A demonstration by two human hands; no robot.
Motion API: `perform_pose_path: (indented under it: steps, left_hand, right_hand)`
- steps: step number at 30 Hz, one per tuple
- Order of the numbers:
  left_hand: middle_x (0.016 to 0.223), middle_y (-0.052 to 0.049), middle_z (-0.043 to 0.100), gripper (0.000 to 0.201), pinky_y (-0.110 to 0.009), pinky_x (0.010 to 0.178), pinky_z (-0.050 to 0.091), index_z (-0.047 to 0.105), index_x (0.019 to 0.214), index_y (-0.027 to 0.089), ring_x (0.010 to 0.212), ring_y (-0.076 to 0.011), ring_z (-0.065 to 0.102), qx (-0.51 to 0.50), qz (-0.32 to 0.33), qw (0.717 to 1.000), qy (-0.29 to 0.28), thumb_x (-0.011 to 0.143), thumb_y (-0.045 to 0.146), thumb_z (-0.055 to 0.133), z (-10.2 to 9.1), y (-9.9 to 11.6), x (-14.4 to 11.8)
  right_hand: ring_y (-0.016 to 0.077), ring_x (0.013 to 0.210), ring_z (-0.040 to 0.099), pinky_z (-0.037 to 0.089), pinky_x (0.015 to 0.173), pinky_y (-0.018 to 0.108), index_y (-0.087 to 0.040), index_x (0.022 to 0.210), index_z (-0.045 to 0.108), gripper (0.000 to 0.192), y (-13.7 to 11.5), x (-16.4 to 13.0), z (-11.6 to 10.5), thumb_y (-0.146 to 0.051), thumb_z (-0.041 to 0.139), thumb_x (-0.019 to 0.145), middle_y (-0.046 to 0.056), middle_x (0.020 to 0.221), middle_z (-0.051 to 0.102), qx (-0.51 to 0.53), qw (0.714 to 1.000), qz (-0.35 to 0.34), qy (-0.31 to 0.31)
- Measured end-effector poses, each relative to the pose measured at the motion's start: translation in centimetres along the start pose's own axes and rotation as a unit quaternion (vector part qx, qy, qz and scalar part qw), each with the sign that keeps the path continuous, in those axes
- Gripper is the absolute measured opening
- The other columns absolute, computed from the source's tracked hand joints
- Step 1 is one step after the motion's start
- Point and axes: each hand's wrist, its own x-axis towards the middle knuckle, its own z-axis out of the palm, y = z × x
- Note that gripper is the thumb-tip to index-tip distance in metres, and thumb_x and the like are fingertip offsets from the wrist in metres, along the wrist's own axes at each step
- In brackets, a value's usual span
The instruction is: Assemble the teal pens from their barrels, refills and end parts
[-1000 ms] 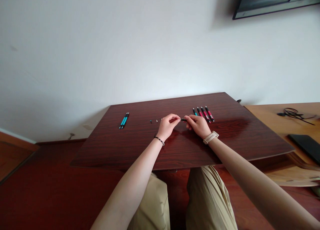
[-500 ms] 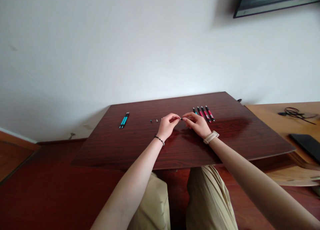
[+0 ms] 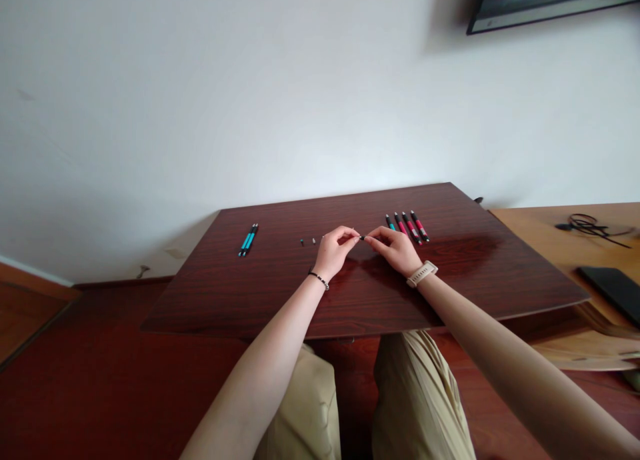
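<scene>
Evidently both hands meet over the middle of the dark wooden desk (image 3: pixel 250 293). The left hand (image 3: pixel 334 250), with a thin dark bracelet at the wrist, has thumb and forefinger pinched together at its far end, and the right hand (image 3: pixel 397 248), above a pale wristwatch, pinches toward it from the other side. Between the two sets of fingertips sits a small dark pen part (image 3: pixel 362 237), held just above the desktop; both grips are closed on it, though it is too small to say what piece it is.

A second ago a longer stretch of dark barrel showed between the hands, with the right hand curled lower around it. Now the fingertips have drawn nearly together and only a speck of the part remains visible, so I judge the two pieces have been pushed or twisted closer, and the work at the pen has moved on a little rather than stalled.

Just left of the left hand, a few tiny loose bits (image 3: pixel 308 241) lie in a row on the desk. Further left lie two teal pens (image 3: pixel 249 239), side by side. Beyond the right hand, a row of pens (image 3: pixel 407 227), mostly pink with one teal, lies untouched. Off to the right, on a lighter surface, lie a coiled black cable (image 3: pixel 585 227) and a flat dark object (image 3: pixel 613 293).
</scene>
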Motion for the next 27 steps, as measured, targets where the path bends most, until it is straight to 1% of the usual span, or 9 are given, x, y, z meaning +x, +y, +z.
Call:
perform_pose_path:
  steps: [2,3,7,9,13,18,22,24,27]
  left_hand:
    - [0.099,-0.007,0.081,0.012,-0.033,0.089,0.058,0.077,0.094,0.019,0.091,-0.0195,0.076,-0.003,0.001,1.000,-0.006,0.093,0.030,0.076,0.0,0.2,0.0]
    - [0.099,-0.007,0.081,0.012,-0.033,0.090,0.058,0.077,0.094,0.019,0.091,-0.0195,0.076,-0.004,0.002,1.000,-0.007,0.092,0.030,0.076,0.1,0.2,0.0]
    - [0.098,-0.007,0.081,0.012,-0.033,0.089,0.058,0.078,0.095,0.019,0.092,-0.0198,0.075,-0.003,-0.002,1.000,0.003,0.092,0.030,0.075,0.2,0.1,-0.1]
    - [0.097,-0.007,0.081,0.013,-0.033,0.088,0.058,0.078,0.095,0.019,0.091,-0.0198,0.075,-0.002,-0.006,1.000,0.004,0.092,0.032,0.076,0.1,-0.2,-0.1]
    - [0.096,-0.006,0.081,0.015,-0.032,0.086,0.057,0.077,0.093,0.019,0.089,-0.0191,0.075,-0.010,-0.008,1.000,-0.006,0.092,0.033,0.077,-0.1,-0.4,-0.1]
    - [0.094,-0.006,0.080,0.015,-0.031,0.085,0.058,0.075,0.094,0.019,0.089,-0.0189,0.076,-0.012,-0.006,1.000,-0.008,0.093,0.034,0.075,0.0,0.4,-0.2]
    - [0.096,-0.005,0.080,0.011,-0.029,0.084,0.058,0.075,0.095,0.020,0.088,-0.0175,0.074,0.057,0.014,0.998,0.023,0.097,0.030,0.070,-0.1,1.3,-0.3]
    - [0.098,-0.004,0.080,0.010,-0.029,0.084,0.057,0.075,0.097,0.021,0.087,-0.0172,0.073,0.107,0.038,0.993,0.029,0.099,0.027,0.068,-0.1,1.6,-0.4]
    - [0.103,-0.005,0.080,0.010,-0.031,0.086,0.057,0.075,0.101,0.022,0.091,-0.0190,0.073,0.148,0.074,0.986,0.020,0.101,0.025,0.065,0.0,1.9,-0.7]
  right_hand:
    - [0.0204,0.062,0.058,0.045,0.062,0.035,-0.021,0.080,0.074,0.062,0.0,0.0,0.0,-0.074,0.052,0.103,0.004,0.067,0.067,0.007,1.000,0.017,-0.020]
    - [0.0201,0.060,0.057,0.044,0.061,0.035,-0.022,0.079,0.073,0.063,0.1,0.0,0.0,-0.074,0.049,0.104,0.004,0.065,0.066,0.012,0.999,0.024,-0.021]
    - [0.0218,0.067,0.061,0.048,0.064,0.035,-0.023,0.102,0.076,0.052,0.3,0.0,0.1,-0.073,0.068,0.094,0.004,0.078,0.072,0.025,1.000,0.003,0.014]
    - [0.0221,0.070,0.062,0.048,0.065,0.035,-0.023,0.105,0.076,0.052,0.3,0.0,0.1,-0.072,0.072,0.092,0.005,0.082,0.074,0.024,1.000,-0.008,0.013]
    - [0.0198,0.064,0.058,0.044,0.062,0.033,-0.022,0.093,0.074,0.050,0.2,-0.1,0.0,-0.071,0.065,0.098,0.003,0.072,0.070,0.024,1.000,0.010,-0.015]
    - [0.0180,0.057,0.055,0.042,0.059,0.033,-0.021,0.081,0.073,0.056,0.2,-0.1,-0.1,-0.069,0.055,0.104,0.001,0.063,0.065,-0.004,0.999,0.018,-0.027]
    - [0.0219,0.073,0.066,0.050,0.071,0.035,-0.022,0.093,0.079,0.048,0.3,0.0,0.1,-0.066,0.063,0.101,0.006,0.085,0.075,-0.026,0.999,-0.037,-0.019]
    - [0.0227,0.078,0.066,0.053,0.074,0.037,-0.023,0.098,0.081,0.046,0.4,0.1,0.2,-0.065,0.065,0.100,0.008,0.096,0.075,-0.046,0.996,-0.070,-0.009]
    - [0.0224,0.076,0.064,0.054,0.074,0.038,-0.024,0.100,0.082,0.043,0.5,0.2,0.3,-0.063,0.065,0.101,0.009,0.099,0.071,-0.068,0.993,-0.094,-0.012]
